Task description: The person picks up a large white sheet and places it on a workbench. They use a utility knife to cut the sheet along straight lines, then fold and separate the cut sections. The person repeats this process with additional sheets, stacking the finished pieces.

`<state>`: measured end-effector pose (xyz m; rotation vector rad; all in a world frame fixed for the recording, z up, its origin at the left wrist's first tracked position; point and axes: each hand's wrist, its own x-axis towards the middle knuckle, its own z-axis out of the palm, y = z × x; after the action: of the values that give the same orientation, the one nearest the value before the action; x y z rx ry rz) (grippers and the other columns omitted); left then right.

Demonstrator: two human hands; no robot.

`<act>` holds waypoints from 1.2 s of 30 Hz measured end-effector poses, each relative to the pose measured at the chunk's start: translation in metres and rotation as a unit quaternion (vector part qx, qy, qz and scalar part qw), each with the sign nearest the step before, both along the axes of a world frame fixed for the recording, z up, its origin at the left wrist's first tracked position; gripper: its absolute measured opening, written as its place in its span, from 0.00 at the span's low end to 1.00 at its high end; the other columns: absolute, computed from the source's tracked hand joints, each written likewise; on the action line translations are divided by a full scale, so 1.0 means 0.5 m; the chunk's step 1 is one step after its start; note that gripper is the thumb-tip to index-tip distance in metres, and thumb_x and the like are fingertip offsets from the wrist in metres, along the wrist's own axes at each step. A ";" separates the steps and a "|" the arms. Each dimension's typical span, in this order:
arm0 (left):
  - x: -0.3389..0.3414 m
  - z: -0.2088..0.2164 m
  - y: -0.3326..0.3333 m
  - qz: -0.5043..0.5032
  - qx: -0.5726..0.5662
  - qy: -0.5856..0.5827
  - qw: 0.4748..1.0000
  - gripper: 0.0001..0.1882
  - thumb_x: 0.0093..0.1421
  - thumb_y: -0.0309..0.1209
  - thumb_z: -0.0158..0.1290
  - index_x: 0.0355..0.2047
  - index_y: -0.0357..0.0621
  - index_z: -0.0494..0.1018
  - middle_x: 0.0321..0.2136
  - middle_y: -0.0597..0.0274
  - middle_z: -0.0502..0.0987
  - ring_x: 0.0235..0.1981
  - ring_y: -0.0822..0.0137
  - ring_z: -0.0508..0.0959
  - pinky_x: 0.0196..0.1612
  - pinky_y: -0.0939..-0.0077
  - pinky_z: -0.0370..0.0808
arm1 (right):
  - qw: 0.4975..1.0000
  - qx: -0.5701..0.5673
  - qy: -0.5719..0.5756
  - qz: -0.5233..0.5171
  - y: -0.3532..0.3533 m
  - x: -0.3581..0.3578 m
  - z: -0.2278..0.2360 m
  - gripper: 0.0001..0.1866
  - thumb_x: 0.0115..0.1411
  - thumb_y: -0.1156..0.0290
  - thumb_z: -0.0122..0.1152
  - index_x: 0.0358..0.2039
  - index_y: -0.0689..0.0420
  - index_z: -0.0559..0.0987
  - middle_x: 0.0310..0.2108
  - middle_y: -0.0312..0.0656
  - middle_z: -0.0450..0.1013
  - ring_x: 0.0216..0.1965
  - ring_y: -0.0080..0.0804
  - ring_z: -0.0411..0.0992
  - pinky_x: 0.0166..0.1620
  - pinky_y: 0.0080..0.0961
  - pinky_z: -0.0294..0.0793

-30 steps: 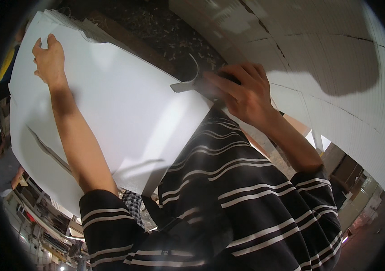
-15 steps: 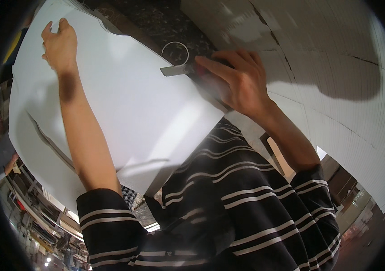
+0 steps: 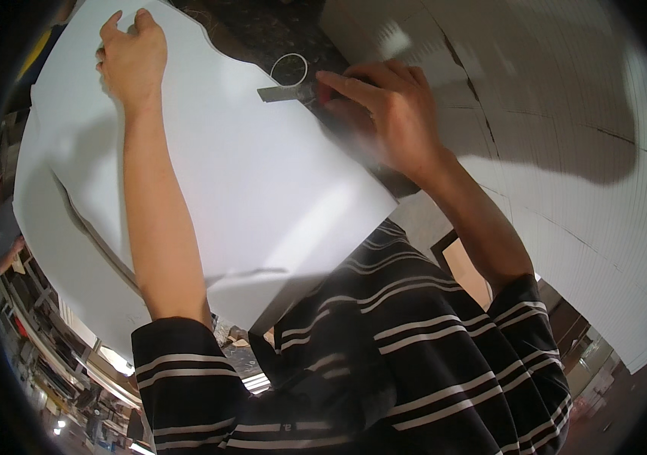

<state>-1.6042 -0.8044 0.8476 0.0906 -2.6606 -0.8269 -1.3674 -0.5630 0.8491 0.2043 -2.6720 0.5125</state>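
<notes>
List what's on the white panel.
On the white panel, the left hand appears to rest near the far end; a grey strip overlaps the edge beside the right hand. The left hand hides what's beneath.

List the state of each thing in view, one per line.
Large white panel: partly lit, partly shadowed.
Left hand: fingers bent, over the panel's far end.
Flat grey metal blade: held, overlapping the panel's edge in this view.
Right hand: closed around the blade's dark, blurred handle.
Thin pale strip: curled into a loop beside the blade.
Layered white stack: dark gaps showing, partly shaded.
Black-and-white striped shirt: worn, creased.
</notes>
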 end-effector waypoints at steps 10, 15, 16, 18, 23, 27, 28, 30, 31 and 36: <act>0.004 0.028 0.001 0.009 0.032 -0.022 0.999 0.29 0.67 0.47 0.48 0.62 0.44 0.70 0.54 0.47 0.78 0.56 0.48 0.77 0.61 0.57 0.70 | 0.999 -0.001 -0.001 0.037 -0.017 -0.071 0.023 0.19 0.51 0.68 0.75 0.45 0.42 0.87 0.35 0.28 0.81 0.35 0.29 0.76 0.42 0.31 0.71; -0.008 0.087 -0.007 -0.010 0.174 -0.049 0.984 0.18 0.68 0.38 0.52 0.55 0.44 0.72 0.45 0.37 0.80 0.47 0.42 0.81 0.54 0.50 0.74 | 0.998 0.000 0.001 0.069 -0.007 -0.099 0.026 0.20 0.52 0.69 0.75 0.47 0.43 0.87 0.35 0.28 0.80 0.35 0.28 0.75 0.43 0.30 0.72; -0.004 0.082 -0.004 -0.011 0.171 -0.041 0.984 0.18 0.69 0.38 0.52 0.55 0.44 0.72 0.45 0.37 0.80 0.47 0.42 0.81 0.54 0.50 0.74 | 0.997 0.002 -0.005 0.071 -0.004 -0.103 0.024 0.19 0.52 0.66 0.75 0.47 0.40 0.87 0.35 0.27 0.80 0.36 0.28 0.76 0.44 0.32 0.71; 0.002 0.070 0.004 0.013 0.082 0.034 0.996 0.18 0.69 0.37 0.51 0.55 0.43 0.73 0.44 0.36 0.80 0.47 0.40 0.81 0.53 0.50 0.74 | 0.997 0.005 -0.016 0.076 0.001 -0.111 0.018 0.18 0.53 0.61 0.75 0.47 0.35 0.87 0.35 0.26 0.79 0.38 0.29 0.76 0.46 0.35 0.71; 0.027 -0.010 -0.011 0.029 0.022 0.112 0.993 0.18 0.69 0.37 0.49 0.55 0.42 0.73 0.43 0.37 0.81 0.47 0.38 0.80 0.53 0.51 0.74 | 0.993 0.004 -0.040 0.109 -0.013 -0.116 0.007 0.18 0.53 0.60 0.75 0.47 0.35 0.87 0.36 0.26 0.79 0.39 0.29 0.77 0.46 0.36 0.71; 0.016 0.000 -0.029 0.032 0.094 0.106 0.989 0.17 0.69 0.35 0.49 0.54 0.41 0.74 0.39 0.38 0.81 0.43 0.41 0.81 0.50 0.53 0.74 | 0.992 0.018 -0.024 0.123 -0.028 -0.133 0.011 0.19 0.53 0.60 0.75 0.47 0.35 0.87 0.37 0.27 0.80 0.40 0.30 0.77 0.47 0.37 0.71; 0.017 0.007 -0.028 0.035 0.125 0.083 0.988 0.16 0.69 0.35 0.49 0.53 0.41 0.74 0.38 0.38 0.81 0.42 0.41 0.81 0.49 0.54 0.75 | 0.992 0.017 -0.026 0.123 -0.030 -0.135 0.014 0.19 0.53 0.60 0.75 0.47 0.35 0.87 0.38 0.27 0.80 0.40 0.30 0.77 0.48 0.37 0.71; 0.018 0.020 -0.028 0.030 0.138 0.090 0.986 0.16 0.69 0.34 0.49 0.53 0.41 0.74 0.36 0.39 0.81 0.40 0.42 0.81 0.47 0.54 0.75 | 0.992 0.015 -0.027 0.126 -0.031 -0.136 0.018 0.19 0.54 0.61 0.75 0.47 0.35 0.87 0.38 0.28 0.80 0.39 0.30 0.77 0.48 0.37 0.70; 0.018 0.024 -0.028 0.028 0.144 0.093 0.985 0.16 0.69 0.33 0.49 0.53 0.41 0.74 0.36 0.39 0.81 0.39 0.43 0.81 0.46 0.55 0.74 | 0.991 0.014 -0.032 0.130 -0.030 -0.138 0.020 0.19 0.54 0.61 0.75 0.48 0.36 0.87 0.38 0.28 0.80 0.39 0.30 0.77 0.49 0.37 0.70; 0.021 0.019 -0.031 0.017 0.137 0.119 0.983 0.16 0.70 0.31 0.49 0.55 0.41 0.73 0.39 0.37 0.81 0.43 0.43 0.82 0.49 0.55 0.75 | 0.985 0.004 -0.028 0.168 -0.002 -0.131 0.029 0.18 0.55 0.63 0.74 0.48 0.37 0.87 0.39 0.29 0.80 0.40 0.30 0.76 0.49 0.36 0.70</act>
<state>-1.5939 -0.8198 0.8572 0.0994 -2.3060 -1.1135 -1.4328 -0.5638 0.8633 0.6588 -2.7049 0.6164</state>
